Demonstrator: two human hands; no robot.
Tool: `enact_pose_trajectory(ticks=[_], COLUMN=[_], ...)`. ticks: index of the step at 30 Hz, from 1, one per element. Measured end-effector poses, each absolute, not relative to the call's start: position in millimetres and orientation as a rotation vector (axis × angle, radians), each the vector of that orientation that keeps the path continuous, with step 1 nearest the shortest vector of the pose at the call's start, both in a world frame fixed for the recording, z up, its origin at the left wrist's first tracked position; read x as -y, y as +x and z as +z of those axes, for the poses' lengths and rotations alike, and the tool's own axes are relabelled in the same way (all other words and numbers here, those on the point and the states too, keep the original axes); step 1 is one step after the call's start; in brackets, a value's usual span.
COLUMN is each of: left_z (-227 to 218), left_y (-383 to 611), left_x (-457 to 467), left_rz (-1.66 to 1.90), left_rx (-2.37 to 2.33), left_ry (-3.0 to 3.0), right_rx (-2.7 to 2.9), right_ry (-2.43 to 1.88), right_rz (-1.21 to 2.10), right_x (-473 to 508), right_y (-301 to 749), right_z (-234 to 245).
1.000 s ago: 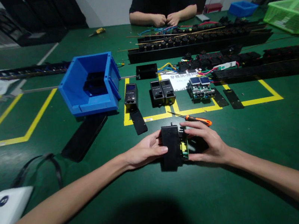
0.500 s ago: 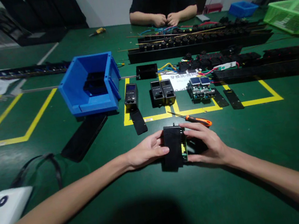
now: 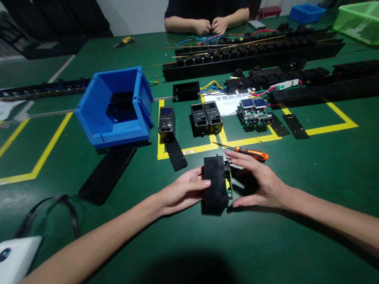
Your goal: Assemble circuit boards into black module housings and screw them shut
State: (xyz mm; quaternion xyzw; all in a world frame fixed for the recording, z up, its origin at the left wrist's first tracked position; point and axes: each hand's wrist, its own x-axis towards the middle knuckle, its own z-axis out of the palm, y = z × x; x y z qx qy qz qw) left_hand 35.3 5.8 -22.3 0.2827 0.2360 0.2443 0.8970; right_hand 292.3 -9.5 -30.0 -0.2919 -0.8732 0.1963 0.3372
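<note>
My left hand [image 3: 185, 191] is closed around a black plastic housing [image 3: 215, 183], thumb on its upper face. From the housing's right side sticks out a green circuit board [image 3: 231, 183] with a yellow component. My right hand [image 3: 262, 181] spans this board, fingertips at its far end and thumb at its near end; the palm stays away from it. Just beyond the right hand lies a screwdriver [image 3: 254, 152] with an orange and black handle.
Black modules [image 3: 167, 122] and bare circuit boards with small screens [image 3: 254, 111] stand ahead, near flat black covers [image 3: 295, 126]. A blue bin [image 3: 116, 132] holds black parts. A black phone-like slab [image 3: 107, 176] lies left. Across the table sits a person [image 3: 205, 5], hands together.
The housing has shifted slightly left and tilted, showing its upper face more squarely. The circuit board's edge stands out more plainly on the right, with the right fingers still around it.
</note>
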Motion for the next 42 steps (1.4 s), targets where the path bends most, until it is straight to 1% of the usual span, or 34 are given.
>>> enact_pose_trajectory(ticks=[3,8,18,22,28,33,39,42], left_z=[-23,-24,-23,-22,-21,-22,-22,-20], left_y=[32,27,26,27,30,34,33,33], left_x=[-9,-14,-13,-10,-7,-5,-6,-5], left_rz=[0.515,0.472,0.399,0.341,0.259,0.261,0.408,0.537], left_rx=[-0.471,-0.459,-0.510,-0.516,-0.510,-0.502,-0.437,-0.527], left_ry=[0.460,0.350,0.408,0.566,0.788,0.869,0.732,0.768], right_rx=[2.278,2.280,2.323,2.256,2.109,2.039,1.763,1.710], right_ry=[-0.803,-0.822,-0.774,-0.810,-0.802,-0.937,-1.032,-1.030], right_rz=[0.549,0.508,0.527,0.674,1.083,1.056,1.263,1.316], right_x=[9,10,11,11,8,13,15,13], right_y=[292,294,293,296,293,280,279,282], right_z=[-30,-30,-27,-27,-29,-24,-27,-31])
